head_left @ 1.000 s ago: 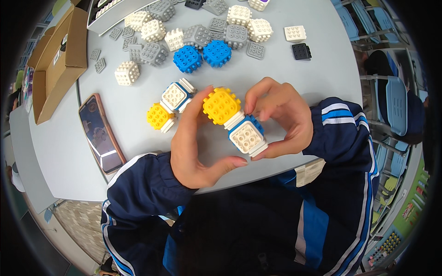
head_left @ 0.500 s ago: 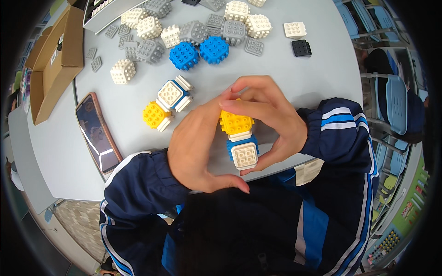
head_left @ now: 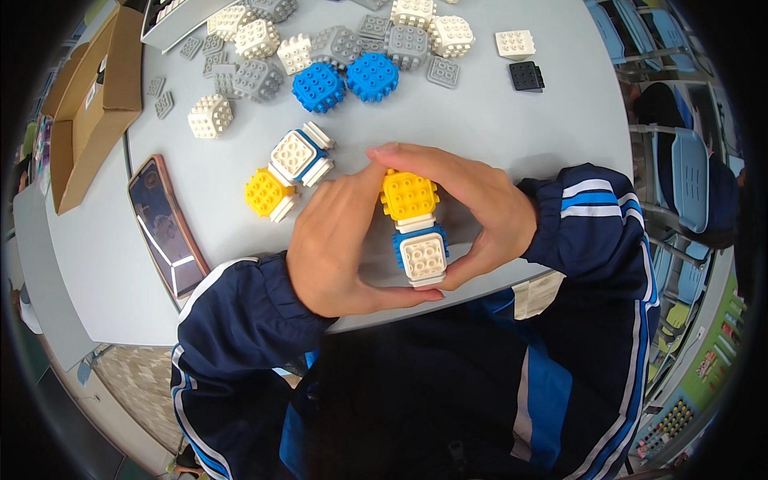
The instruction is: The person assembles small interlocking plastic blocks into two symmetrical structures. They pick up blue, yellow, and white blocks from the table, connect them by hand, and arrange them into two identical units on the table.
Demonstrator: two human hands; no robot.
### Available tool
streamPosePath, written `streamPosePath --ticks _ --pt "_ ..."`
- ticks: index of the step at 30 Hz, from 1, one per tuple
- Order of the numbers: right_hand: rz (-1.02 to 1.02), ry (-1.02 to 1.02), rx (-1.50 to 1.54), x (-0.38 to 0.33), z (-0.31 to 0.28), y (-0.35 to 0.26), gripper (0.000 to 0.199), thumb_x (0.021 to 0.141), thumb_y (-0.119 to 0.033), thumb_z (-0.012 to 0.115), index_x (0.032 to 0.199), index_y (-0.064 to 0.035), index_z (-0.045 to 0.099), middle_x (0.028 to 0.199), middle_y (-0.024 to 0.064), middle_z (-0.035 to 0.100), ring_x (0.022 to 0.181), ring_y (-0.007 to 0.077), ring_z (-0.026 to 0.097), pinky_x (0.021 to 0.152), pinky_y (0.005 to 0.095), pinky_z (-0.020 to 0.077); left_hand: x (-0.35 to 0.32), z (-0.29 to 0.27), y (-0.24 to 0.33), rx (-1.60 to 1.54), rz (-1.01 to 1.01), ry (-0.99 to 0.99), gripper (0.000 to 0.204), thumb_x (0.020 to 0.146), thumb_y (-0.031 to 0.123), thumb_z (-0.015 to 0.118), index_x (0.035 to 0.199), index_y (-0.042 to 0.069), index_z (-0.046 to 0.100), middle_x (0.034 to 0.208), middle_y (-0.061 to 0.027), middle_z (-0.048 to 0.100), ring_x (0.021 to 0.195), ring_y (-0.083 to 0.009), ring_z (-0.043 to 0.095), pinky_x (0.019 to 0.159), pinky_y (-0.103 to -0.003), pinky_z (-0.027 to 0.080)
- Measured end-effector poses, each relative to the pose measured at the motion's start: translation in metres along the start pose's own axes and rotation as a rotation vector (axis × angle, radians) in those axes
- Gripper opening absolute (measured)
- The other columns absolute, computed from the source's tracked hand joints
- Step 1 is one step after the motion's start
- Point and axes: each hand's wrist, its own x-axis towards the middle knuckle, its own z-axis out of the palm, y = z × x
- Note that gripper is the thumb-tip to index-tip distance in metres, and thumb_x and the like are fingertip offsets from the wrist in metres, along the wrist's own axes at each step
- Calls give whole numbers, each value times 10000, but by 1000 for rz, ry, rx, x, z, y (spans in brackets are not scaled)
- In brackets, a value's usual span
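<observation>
A small assembly of studded building blocks, with a yellow block (head_left: 409, 195) joined to a blue block (head_left: 398, 250) and white plates (head_left: 423, 257) on and between them, stands upright between my hands at the table's near edge. My left hand (head_left: 334, 240) curves round its left side, thumb stretched along the near end. My right hand (head_left: 490, 210) arches round the right side, its thumb against the near white plate and its fingertips meeting the left ones at the yellow end. To the left lies a similar yellow, white and blue assembly (head_left: 289, 170), touched by neither hand.
Loose blue blocks (head_left: 372, 78), grey blocks (head_left: 406, 46) and white blocks (head_left: 211, 117) are spread across the far side. A black block (head_left: 526, 77) lies at the far right. A phone (head_left: 166, 226) and an open cardboard box (head_left: 95, 112) are on the left.
My right fingers have lifted off the top of the yellow block and now curve beyond its far end. My left thumb has come up against the near end. The view has shifted slightly.
</observation>
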Motion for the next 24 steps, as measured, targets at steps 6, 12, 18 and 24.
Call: streamPosePath --ticks 6,12,18,24 --pt "7 20 17 -2 -1 0 1189 583 -246 1013 1539 37 366 1544 217 474 1368 336 550 1127 383 450 -1 0 -1 -31 -11 16 1177 574 393 1001 1449 -147 430 1013 -157 643 831 -301 605 763 -375 480" --pt "13 9 33 -2 -1 0 1183 585 -254 1016 1535 40 375 1527 217 490 1340 320 573 1110 375 462 1 -2 2 -41 -31 19 1154 557 380 1008 1425 -152 466 996 -151 651 833 -286 602 761 -367 476" --pt "-12 37 13 -1 0 -1 1158 566 -249 1020 1511 43 419 1449 197 562 1257 312 624 1042 376 502 2 -6 3 -42 -34 -9 1124 546 372 1013 1407 -138 502 1022 -150 665 840 -279 600 774 -354 470" --pt "-24 94 2 -2 3 -1 1095 559 -249 1005 1475 48 484 1325 159 642 933 225 645 793 326 541 0 -6 0 -132 -65 -11 1105 541 347 1015 1421 -99 519 1063 -132 682 879 -266 609 814 -346 458"
